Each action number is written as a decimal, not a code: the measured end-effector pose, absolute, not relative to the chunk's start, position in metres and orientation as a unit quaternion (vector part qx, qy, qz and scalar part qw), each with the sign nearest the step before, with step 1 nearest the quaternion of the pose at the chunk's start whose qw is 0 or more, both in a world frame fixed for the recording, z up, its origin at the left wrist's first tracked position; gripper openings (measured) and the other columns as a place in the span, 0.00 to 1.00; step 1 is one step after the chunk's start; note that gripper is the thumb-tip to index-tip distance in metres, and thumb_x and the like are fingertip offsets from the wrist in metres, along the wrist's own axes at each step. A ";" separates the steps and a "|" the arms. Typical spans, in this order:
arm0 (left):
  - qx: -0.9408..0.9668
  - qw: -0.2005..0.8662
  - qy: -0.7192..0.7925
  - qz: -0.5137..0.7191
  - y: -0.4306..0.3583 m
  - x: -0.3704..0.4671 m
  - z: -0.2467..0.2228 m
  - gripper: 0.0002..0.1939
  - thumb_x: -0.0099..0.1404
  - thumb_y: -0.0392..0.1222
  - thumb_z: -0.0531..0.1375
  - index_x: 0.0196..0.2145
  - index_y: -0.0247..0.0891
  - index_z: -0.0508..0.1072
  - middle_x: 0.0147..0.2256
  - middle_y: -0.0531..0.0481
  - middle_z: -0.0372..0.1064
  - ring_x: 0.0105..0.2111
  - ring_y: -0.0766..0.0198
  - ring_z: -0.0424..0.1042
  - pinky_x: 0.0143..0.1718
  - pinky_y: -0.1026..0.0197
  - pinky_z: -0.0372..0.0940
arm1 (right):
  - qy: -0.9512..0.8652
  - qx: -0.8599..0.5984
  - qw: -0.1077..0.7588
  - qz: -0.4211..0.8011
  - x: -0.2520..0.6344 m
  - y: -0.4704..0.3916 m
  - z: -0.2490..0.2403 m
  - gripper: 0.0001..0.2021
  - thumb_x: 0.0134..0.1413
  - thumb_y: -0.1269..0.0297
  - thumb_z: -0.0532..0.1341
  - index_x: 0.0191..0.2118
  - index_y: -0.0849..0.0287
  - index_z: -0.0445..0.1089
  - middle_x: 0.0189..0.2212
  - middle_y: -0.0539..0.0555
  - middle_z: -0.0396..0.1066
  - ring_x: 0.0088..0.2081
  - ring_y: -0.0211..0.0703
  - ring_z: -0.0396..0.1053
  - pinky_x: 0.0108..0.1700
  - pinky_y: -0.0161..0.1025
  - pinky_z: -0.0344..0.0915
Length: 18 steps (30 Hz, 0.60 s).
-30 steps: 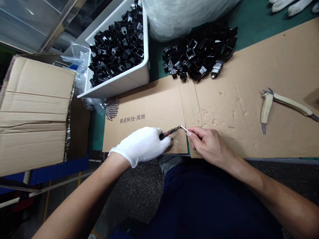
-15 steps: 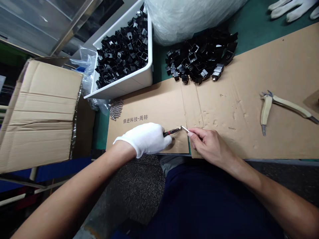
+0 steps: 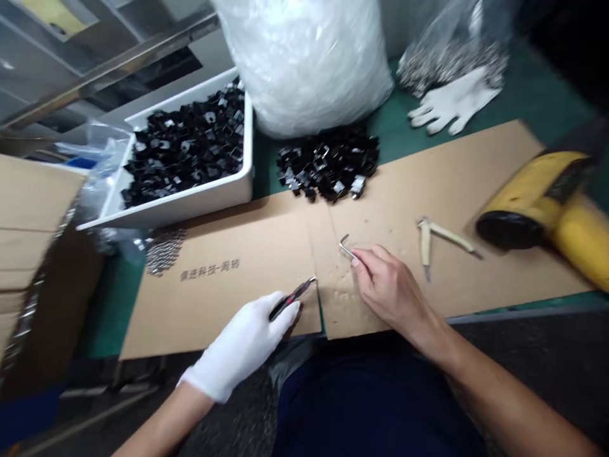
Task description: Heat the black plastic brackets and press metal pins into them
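My left hand (image 3: 242, 346), in a white glove, is closed around dark pliers with a red mark (image 3: 295, 293). A small shiny bit shows at the pliers' tip, too small to make out. My bare right hand (image 3: 387, 282) grips a bent metal hex key (image 3: 348, 249), its short bent end pointing up and away from me. The hex key and the pliers are apart, both above the cardboard sheets (image 3: 266, 254). Behind them lies a heap of black plastic parts (image 3: 328, 165).
A white bin (image 3: 204, 204) of black parts stands back left, with small metal pieces (image 3: 165, 252) before it. Wire cutters (image 3: 425, 244) and a yellow heat gun (image 3: 533, 197) lie right. Behind are a plastic bag (image 3: 309, 63), a white glove (image 3: 454, 101) and a carton (image 3: 35, 254) at left.
My hands have moved apart: the hex key has come away from the pliers' tip. The view has swung right and up, bringing the yellow heat gun and the whole loose glove into sight.
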<state>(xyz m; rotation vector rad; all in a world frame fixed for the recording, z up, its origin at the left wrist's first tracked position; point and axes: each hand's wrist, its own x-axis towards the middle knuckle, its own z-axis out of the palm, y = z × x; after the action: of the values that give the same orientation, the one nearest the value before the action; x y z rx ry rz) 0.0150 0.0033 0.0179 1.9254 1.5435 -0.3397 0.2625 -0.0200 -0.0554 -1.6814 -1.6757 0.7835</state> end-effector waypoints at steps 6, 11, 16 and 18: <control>0.751 0.313 0.581 -0.002 0.003 0.011 -0.005 0.22 0.71 0.61 0.53 0.51 0.46 0.76 0.53 0.49 0.78 0.55 0.46 0.75 0.55 0.52 0.69 | -0.671 -0.683 0.265 0.116 0.298 0.008 -0.044 0.14 0.67 0.67 0.56 0.54 0.55 0.73 0.44 0.58 0.73 0.46 0.49 0.71 0.51 0.42 0.68; 0.740 0.351 0.570 0.067 0.013 0.024 -0.013 0.21 0.73 0.59 0.51 0.49 0.46 0.75 0.48 0.50 0.79 0.50 0.49 0.77 0.53 0.53 0.71 | -0.565 -0.773 0.286 -0.042 0.383 -0.032 -0.030 0.20 0.67 0.65 0.51 0.61 0.60 0.66 0.58 0.65 0.65 0.60 0.54 0.63 0.64 0.50 0.60; 0.698 0.360 0.592 0.181 0.020 0.044 -0.016 0.16 0.74 0.54 0.51 0.37 0.43 0.71 0.37 0.51 0.77 0.38 0.56 0.75 0.44 0.59 0.68 | -0.486 -0.840 0.241 -0.033 0.479 -0.072 -0.047 0.33 0.53 0.56 0.59 0.64 0.63 0.64 0.52 0.72 0.68 0.57 0.77 0.64 0.58 0.71 0.58; 0.689 0.368 0.586 0.213 0.020 0.049 -0.019 0.16 0.75 0.53 0.51 0.35 0.42 0.69 0.34 0.51 0.74 0.34 0.59 0.72 0.42 0.60 0.66 | -0.480 -0.847 0.230 0.002 0.499 -0.074 -0.059 0.34 0.50 0.55 0.60 0.64 0.58 0.66 0.51 0.74 0.68 0.57 0.82 0.64 0.54 0.74 0.58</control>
<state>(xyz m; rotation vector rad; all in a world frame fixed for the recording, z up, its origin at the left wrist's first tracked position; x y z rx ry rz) 0.0492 0.0201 -0.0192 1.7702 1.5057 0.5463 0.4987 -0.0744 -0.0587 -2.3298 -1.3198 0.0047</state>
